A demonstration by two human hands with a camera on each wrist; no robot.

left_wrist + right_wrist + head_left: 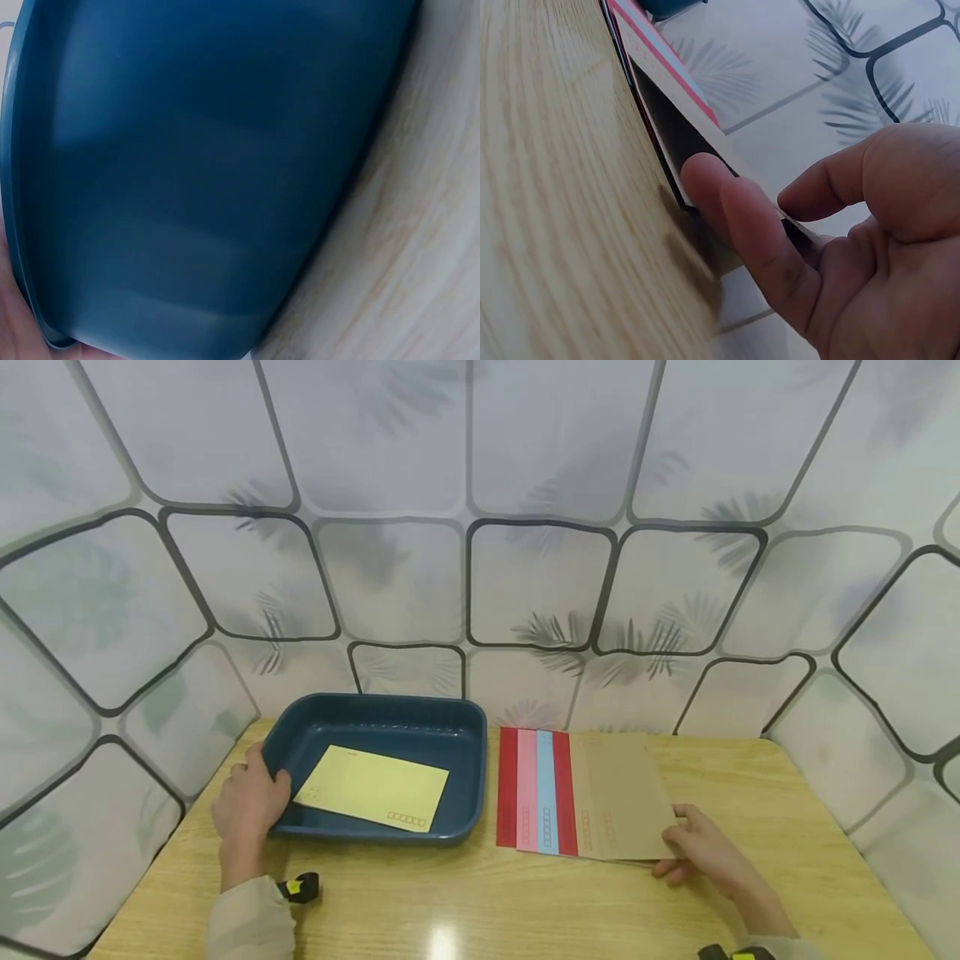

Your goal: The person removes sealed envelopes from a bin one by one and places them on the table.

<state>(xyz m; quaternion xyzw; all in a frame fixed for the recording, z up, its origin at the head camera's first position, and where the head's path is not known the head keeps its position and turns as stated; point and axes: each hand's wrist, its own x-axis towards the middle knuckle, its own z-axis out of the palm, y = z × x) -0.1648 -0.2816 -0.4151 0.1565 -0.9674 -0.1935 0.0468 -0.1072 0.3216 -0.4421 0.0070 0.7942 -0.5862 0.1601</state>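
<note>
My left hand (pixel 251 797) grips the left rim of a dark blue tray (pixel 474 768), thumb over the edge. In the left wrist view the tray's outer side (pixel 210 180) fills most of the picture. Inside the tray lies a yellow envelope (pixel 375 787), slightly turned. To the tray's right, overlapping envelopes form a fanned row: red (pixel 507 785), pink (pixel 527 772), light blue (pixel 545 772), another red (pixel 564 793) and brown ones on top. My right hand (pixel 708 853) pinches the right edge of the top brown envelope (pixel 630 793); the right wrist view shows that edge raised, with a gap beneath.
Everything rests on a light wood table (pixel 465 910). Behind it and along both sides hangs a pale patterned cloth (pixel 540 585) with dark grid lines and leaf prints, close to the tray's back edge.
</note>
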